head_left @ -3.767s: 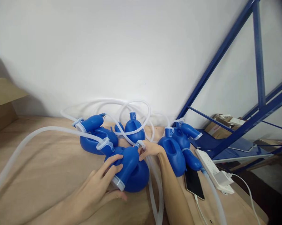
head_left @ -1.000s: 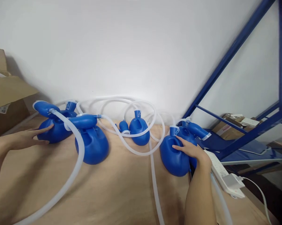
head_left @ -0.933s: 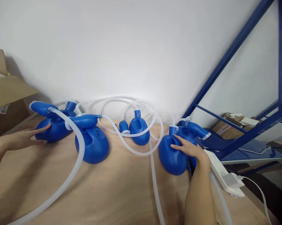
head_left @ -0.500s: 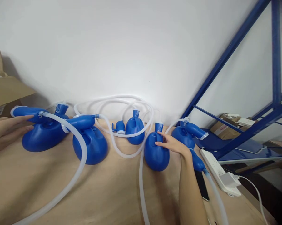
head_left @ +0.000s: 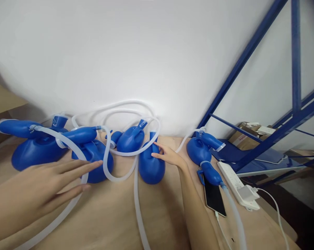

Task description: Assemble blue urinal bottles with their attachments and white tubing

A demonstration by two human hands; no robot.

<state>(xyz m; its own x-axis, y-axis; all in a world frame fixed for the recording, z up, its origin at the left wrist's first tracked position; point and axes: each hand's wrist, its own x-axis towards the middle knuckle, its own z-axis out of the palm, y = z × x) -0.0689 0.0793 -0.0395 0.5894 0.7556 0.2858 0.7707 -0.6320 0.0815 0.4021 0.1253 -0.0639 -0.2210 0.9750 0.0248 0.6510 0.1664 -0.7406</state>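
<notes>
My right hand (head_left: 168, 154) grips a blue plastic urinal bottle (head_left: 151, 170) at its handle, thumb and fingers around it. The bottle stands on the wooden table, close beside another blue bottle (head_left: 130, 140) whose neck leans right. My left hand (head_left: 52, 180) is open, fingers stretched to the right, in front of a blue bottle (head_left: 94, 172) and over a translucent hose (head_left: 68, 208). A blue funnel-shaped head (head_left: 80, 134) lies on top of that bottle, joined to a hose. At far left sits one more bottle (head_left: 39, 149) with its head (head_left: 18, 127) on top.
Looped hoses (head_left: 130, 102) lie against the white wall. To the right are a blue bottle (head_left: 198, 151), another head (head_left: 211, 173), a charging phone (head_left: 215, 199) and a power strip (head_left: 231, 180). A blue metal rack (head_left: 240, 66) borders the table; a cardboard box (head_left: 5, 100) stands left.
My right hand has shifted its bottle left, toward the neighbouring bottle, which now leans or has turned. My left hand has moved right from the far-left bottle. The view has shifted slightly right.
</notes>
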